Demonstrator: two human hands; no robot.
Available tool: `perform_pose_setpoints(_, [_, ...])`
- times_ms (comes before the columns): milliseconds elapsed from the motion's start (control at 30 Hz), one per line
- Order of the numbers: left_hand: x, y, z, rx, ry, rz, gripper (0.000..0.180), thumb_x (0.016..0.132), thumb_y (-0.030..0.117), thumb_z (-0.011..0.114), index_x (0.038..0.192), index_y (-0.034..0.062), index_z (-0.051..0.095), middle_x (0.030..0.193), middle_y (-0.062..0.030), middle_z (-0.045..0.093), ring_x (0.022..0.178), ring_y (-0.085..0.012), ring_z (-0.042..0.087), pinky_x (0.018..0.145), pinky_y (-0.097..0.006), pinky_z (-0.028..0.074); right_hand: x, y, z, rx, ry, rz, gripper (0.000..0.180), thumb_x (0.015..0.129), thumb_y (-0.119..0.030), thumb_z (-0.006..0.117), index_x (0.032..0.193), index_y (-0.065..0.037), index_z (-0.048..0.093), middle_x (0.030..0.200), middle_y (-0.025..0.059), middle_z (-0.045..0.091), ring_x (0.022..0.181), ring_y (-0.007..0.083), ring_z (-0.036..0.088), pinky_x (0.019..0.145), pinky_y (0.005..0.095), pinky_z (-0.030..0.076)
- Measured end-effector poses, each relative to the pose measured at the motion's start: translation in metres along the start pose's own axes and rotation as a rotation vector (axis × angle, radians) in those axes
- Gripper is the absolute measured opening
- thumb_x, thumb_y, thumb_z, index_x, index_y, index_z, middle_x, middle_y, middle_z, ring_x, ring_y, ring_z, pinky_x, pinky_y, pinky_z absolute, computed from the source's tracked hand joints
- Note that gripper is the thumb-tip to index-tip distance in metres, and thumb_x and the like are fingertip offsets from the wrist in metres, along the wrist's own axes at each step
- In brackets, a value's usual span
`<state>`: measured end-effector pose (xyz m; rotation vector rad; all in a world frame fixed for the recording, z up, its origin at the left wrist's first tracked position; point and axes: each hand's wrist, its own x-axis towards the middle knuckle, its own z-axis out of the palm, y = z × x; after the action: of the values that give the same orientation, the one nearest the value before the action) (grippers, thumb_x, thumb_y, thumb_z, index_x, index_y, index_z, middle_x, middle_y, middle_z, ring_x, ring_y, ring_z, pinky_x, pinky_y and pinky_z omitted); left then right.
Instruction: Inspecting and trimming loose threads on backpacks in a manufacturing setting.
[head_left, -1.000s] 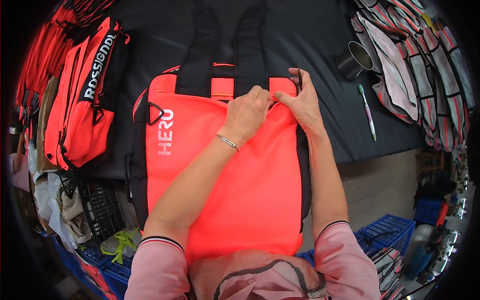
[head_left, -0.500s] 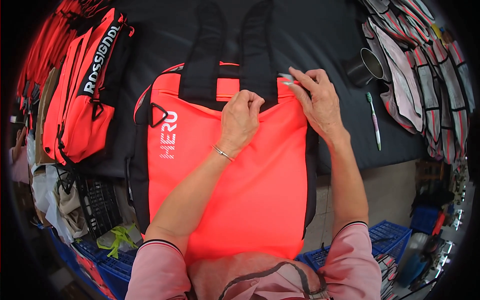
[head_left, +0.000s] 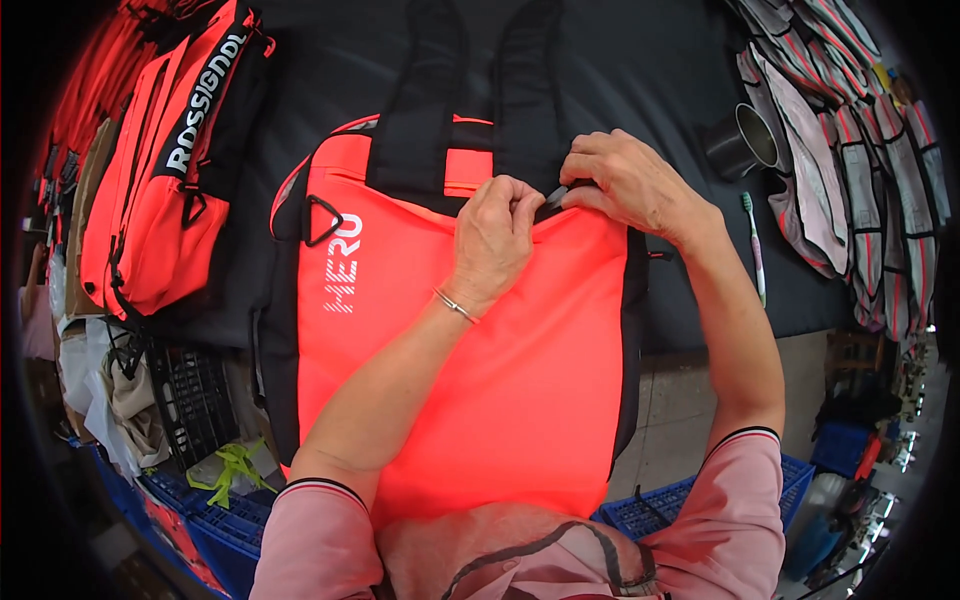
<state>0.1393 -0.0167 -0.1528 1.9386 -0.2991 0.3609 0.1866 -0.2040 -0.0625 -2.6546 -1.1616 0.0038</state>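
Far left on the bench [head_left: 640, 70]: a stack of matching coral bags [head_left: 150, 220], apparently already done. Centre: a coral backpack [head_left: 480, 380] flat on the dark surface, lower end hanging over the near edge. Left hand [head_left: 495, 240] closed in a pinch on the black seam below the straps [head_left: 470, 120]; right hand [head_left: 630, 185] pinched shut on the zip pull [head_left: 556, 195] right beside it. Zip apparently mid-run, unfinished. Farther right: metal cup [head_left: 745, 145], toothbrush [head_left: 755, 245], grey panels [head_left: 850, 150] untouched.
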Motion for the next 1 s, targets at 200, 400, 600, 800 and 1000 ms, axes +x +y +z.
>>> perform_pose_setpoints(200, [-0.005,0.005,-0.007,-0.032,-0.006,0.089,0.009,0.088,0.005,0.067,0.085,-0.0001,0.06,0.078,-0.0091,0.061,0.066,-0.0201,0.059,0.062,-0.032,0.048,0.0,-0.003,-0.004,0.073,-0.044,0.142,0.025,0.084,-0.025,0.072,0.086,0.0,0.067,0.087,0.0098,0.064,0.083,0.028,0.064,0.076,0.038,0.05])
perform_pose_setpoints(400, [-0.055,0.046,-0.009,0.363,-0.206,0.56,0.02,0.08,0.017,0.076,0.082,0.0067,0.059,0.081,-0.0087,0.058,0.098,-0.0327,0.059,0.086,-0.04,0.048,-0.002,-0.005,0.025,0.367,0.486,0.603,0.037,0.081,-0.03,0.078,0.101,-0.001,0.066,0.096,0.0118,0.066,0.087,0.0241,0.065,0.079,0.0353,0.051])
perform_pose_setpoints(600, [-0.053,0.031,-0.013,0.2,-0.194,0.48,0.019,0.085,0.01,0.07,0.097,0.0041,0.058,0.097,-0.0159,0.057,0.103,-0.0387,0.056,0.089,-0.043,0.048,0.003,-0.026,0.068,0.165,0.778,0.74,0.047,0.073,-0.018,0.083,0.112,-0.007,0.061,0.102,0.0067,0.062,0.097,0.0274,0.062,0.08,0.0397,0.052])
perform_pose_setpoints(800, [-0.001,0.002,-0.067,0.428,-0.047,0.152,0.016,0.088,0.005,0.065,0.103,0.0019,0.06,0.101,-0.0155,0.06,0.086,-0.0298,0.062,0.074,-0.039,0.052,-0.004,-0.023,0.076,0.015,0.801,0.636,0.038,0.074,-0.013,0.081,0.106,-0.009,0.063,0.095,0.0056,0.061,0.091,0.026,0.062,0.078,0.0383,0.052])
perform_pose_setpoints(1000, [0.018,-0.001,-0.102,0.688,-0.19,0.065,0.012,0.086,0.019,0.071,0.094,0.0103,0.07,0.08,-0.0054,0.065,0.069,-0.0269,0.066,0.059,-0.037,0.051,-0.003,-0.024,0.078,-0.032,0.813,0.583,0.034,0.073,-0.012,0.08,0.102,-0.009,0.064,0.093,0.0043,0.061,0.088,0.0257,0.062,0.075,0.0386,0.051])
